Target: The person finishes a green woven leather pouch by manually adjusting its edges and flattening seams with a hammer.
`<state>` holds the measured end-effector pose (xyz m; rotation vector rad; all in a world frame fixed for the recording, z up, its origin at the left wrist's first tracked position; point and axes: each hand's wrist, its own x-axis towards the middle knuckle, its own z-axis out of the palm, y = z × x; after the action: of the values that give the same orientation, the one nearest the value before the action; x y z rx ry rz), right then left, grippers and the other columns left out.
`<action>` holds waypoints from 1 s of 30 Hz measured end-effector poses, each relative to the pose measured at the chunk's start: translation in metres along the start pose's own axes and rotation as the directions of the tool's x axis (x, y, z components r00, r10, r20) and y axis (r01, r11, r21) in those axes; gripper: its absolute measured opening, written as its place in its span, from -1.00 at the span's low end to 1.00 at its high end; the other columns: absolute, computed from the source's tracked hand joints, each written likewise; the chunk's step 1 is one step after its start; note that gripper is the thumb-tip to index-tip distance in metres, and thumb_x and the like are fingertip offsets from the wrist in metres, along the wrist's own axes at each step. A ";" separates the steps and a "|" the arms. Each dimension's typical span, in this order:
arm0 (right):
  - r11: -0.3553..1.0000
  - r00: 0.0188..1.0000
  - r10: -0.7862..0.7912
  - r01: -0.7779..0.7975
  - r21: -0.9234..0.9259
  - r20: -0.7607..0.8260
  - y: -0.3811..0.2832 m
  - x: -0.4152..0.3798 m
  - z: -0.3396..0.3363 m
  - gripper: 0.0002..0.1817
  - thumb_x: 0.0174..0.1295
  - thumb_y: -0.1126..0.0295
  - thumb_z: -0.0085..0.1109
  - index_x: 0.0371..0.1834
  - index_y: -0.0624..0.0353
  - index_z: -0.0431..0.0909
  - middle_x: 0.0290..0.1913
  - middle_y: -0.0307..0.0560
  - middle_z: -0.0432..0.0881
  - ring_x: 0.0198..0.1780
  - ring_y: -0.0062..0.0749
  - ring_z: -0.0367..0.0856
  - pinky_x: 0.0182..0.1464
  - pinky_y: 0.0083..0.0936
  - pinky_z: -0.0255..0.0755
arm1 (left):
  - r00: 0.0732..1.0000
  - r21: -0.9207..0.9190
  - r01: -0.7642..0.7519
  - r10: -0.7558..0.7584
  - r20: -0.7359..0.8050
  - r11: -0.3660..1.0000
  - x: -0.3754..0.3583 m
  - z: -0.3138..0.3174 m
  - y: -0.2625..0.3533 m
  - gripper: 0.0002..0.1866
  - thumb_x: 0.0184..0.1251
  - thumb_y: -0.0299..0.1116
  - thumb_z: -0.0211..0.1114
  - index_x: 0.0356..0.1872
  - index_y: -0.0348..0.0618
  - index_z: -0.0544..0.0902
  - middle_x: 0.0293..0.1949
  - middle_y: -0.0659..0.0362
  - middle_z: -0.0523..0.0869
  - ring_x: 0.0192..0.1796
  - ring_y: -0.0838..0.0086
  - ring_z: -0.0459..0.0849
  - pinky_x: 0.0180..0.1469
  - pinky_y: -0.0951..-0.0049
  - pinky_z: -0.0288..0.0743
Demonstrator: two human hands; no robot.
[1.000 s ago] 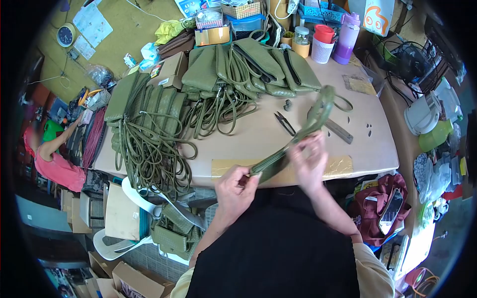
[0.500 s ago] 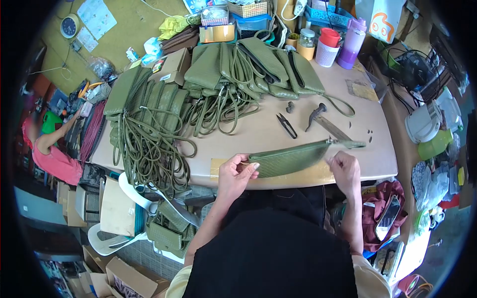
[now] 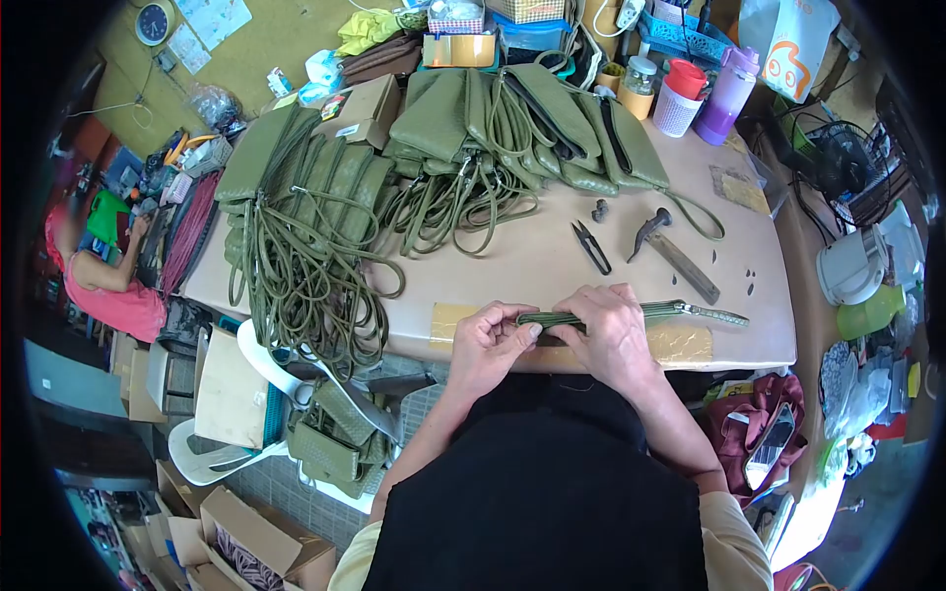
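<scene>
A green textured zip pouch (image 3: 658, 310) is held edge-on above the near edge of the table, its short strap (image 3: 719, 315) stretching to the right. My left hand (image 3: 493, 347) pinches the pouch's left end between thumb and fingers. Close beside it, my right hand (image 3: 618, 330) grips the upper edge, its thumb and fingers closed on the pouch and covering part of it. Beyond the hands lie black thread snips (image 3: 592, 248), a small dark metal piece (image 3: 599, 209) and a hammer (image 3: 682, 264) with a wooden handle.
Piles of green pouches (image 3: 434, 118) with looped straps (image 3: 305, 286) cover the table's left and back. Bottles (image 3: 729, 96) and baskets stand along the far edge. Brown tape (image 3: 685, 345) marks the near edge. At far left sits another person (image 3: 108, 305) in a pink top.
My right hand has moved left from the zip end to beside my left hand and taken hold of the pouch. The pouch has turned from its broad side to edge-on. The view has shifted slightly.
</scene>
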<state>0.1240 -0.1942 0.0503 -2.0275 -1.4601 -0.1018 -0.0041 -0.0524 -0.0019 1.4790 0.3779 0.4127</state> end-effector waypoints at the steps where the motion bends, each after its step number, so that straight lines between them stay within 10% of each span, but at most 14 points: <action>1: 0.999 0.999 0.044 -0.044 -0.019 -0.014 0.003 -0.002 -0.001 -0.77 -0.09 0.38 0.44 -0.36 0.13 0.63 -0.39 -0.18 0.62 -0.28 -0.27 0.62 -0.04 -0.33 0.31 | 1.000 -0.007 0.005 -0.005 0.019 1.000 0.001 -0.001 -0.001 -0.69 0.28 -0.49 0.37 0.00 -0.41 0.61 -0.30 0.23 0.68 -0.30 0.63 0.64 -0.20 0.63 0.60; 24: 0.985 0.986 0.163 -0.160 -0.064 0.036 0.006 -0.006 -0.006 -0.67 0.06 0.07 0.39 -0.38 0.12 0.67 -0.41 -0.16 0.65 -0.29 -0.26 0.63 -0.07 -0.30 0.29 | 0.995 0.072 0.053 -0.059 0.075 0.996 0.008 0.011 0.020 -0.78 0.33 -0.39 0.33 -0.12 -0.32 0.64 -0.41 0.28 0.62 -0.45 0.73 0.51 -0.39 0.68 0.42; 30: 0.857 0.965 0.248 -0.257 -0.446 -0.079 0.031 -0.026 -0.045 -0.51 0.09 -0.15 0.26 -0.31 0.10 0.69 -0.39 -0.16 0.65 -0.28 -0.24 0.62 0.00 -0.23 0.20 | 0.993 0.116 0.120 -0.119 -0.014 0.986 0.009 -0.015 0.028 -0.74 0.38 -0.34 0.29 -0.06 -0.33 0.67 -0.38 0.26 0.68 -0.43 0.71 0.58 -0.33 0.70 0.54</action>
<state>0.1540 -0.2454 0.0620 -2.5709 -1.2207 -0.3828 -0.0046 -0.0343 0.0252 1.5597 0.5010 0.3047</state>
